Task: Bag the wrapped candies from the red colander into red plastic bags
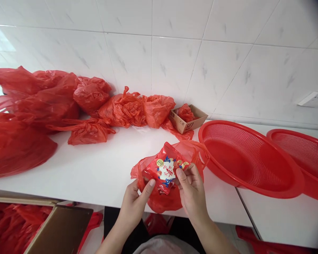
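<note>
Packet (166, 169) lies face up over the bag (164, 203) at the desk (108, 173), right hand (193, 192) pinching its edge, left hand (136, 199) pinching the bag and possibly the packet's corner, best handled with light, level thumbs.

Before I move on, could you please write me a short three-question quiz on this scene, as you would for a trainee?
1. True or false: the small cardboard box has crumpled red plastic inside it.

2. Multiple choice: what do the fingers of the right hand hold?
A) a metal spoon
B) a shiny printed packet
C) a glass jar

3. Fill in the blank: the two large red baskets stand to the person's ____ of that packet.

Key: 1 true; 2 B; 3 right.
</note>
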Demonstrator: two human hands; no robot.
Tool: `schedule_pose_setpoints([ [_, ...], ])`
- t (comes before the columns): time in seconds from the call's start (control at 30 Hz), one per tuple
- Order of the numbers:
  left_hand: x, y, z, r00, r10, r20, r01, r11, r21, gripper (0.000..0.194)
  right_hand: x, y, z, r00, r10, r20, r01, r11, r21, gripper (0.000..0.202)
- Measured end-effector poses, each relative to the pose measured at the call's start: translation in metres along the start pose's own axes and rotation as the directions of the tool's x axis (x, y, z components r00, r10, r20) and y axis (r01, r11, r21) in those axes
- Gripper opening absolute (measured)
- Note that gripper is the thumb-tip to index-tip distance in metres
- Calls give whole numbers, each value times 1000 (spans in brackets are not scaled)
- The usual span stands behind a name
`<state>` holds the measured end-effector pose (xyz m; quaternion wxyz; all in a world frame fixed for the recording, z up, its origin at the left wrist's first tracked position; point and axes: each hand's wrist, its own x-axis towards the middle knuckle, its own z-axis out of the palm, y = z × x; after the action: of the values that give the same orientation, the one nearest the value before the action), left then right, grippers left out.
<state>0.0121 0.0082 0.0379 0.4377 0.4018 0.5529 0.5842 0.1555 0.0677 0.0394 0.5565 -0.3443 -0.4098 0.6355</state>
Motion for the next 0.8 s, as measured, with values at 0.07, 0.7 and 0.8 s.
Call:
schedule_pose_setpoints([
  [0.07, 2, -4, -3, 1000, -12, 14, 12, 1000, 11, 34, -1, -2, 3, 995, 83, 63, -85, 996, 31, 29],
  [0.7, 11, -6, -5, 991, 76, 111, -102, 964, 247, 31, 17, 3, -20, 957, 240, 163, -245, 970, 12, 34],
  [0.8, 12, -2, -7, 987, 74, 141, -113, 949, 294, 28, 23, 6, -24, 969, 219, 116, -226, 972, 59, 31],
])
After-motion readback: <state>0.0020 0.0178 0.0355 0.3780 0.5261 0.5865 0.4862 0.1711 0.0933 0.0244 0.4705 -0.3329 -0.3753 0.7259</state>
